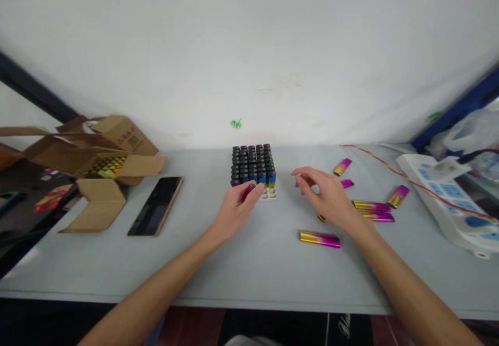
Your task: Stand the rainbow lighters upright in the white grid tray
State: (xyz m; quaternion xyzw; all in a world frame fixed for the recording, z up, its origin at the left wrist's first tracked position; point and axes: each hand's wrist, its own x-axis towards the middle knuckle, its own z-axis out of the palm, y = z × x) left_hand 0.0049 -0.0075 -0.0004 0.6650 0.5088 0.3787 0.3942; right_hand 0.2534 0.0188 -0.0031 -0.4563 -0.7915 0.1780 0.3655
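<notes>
My left hand point(236, 208) is closed round a small tube point(249, 190) with a dark end, at the front left of a white holder point(270, 194). Rows of upright black-topped tubes point(253, 164) fill most of the holder, and a few round slots show at its front right. To the right of it, my right hand point(323, 187) hovers with thumb and fingers bent and a gap between them, holding nothing. Several yellow and purple tubes lie around and beyond it, one of them point(319, 239) nearer the table's front edge.
On the left are a phone point(156, 205) and an open cardboard box point(128, 167) with yellow-topped items. A white power strip point(448, 195), a red and yellow wire point(390, 168) and a plastic bag point(477, 133) are at the right. A white wall point(249, 50) stands behind.
</notes>
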